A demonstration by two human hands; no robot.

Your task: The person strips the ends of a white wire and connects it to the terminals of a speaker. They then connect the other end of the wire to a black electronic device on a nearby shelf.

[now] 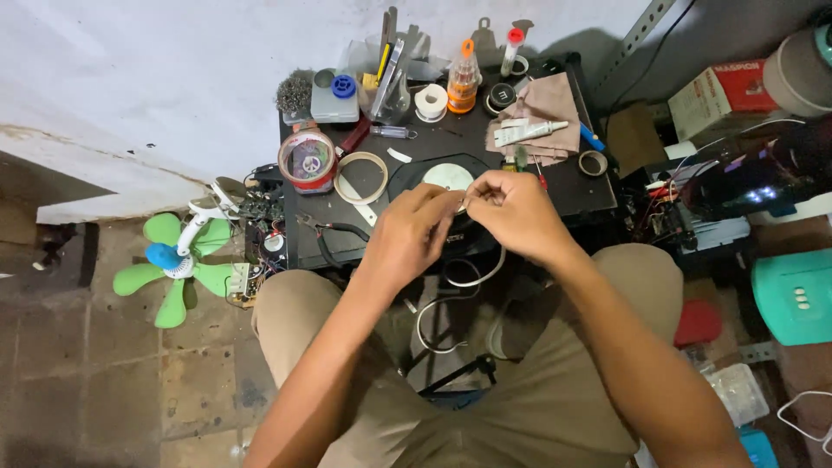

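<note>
Left hand (414, 232) and right hand (513, 212) meet fingertip to fingertip above the near edge of the black tabletop (572, 186). Both pinch closed on a white cable (472, 279), which loops down between the knees. Pliers (325, 232) lie just left of the left hand.

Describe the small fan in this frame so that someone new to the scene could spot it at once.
Start at the low black table in front of the person's knees, then look to its left edge. The fan lies on the tiled floor there, bare green blades around a blue hub; nothing else nearby is green.
</note>
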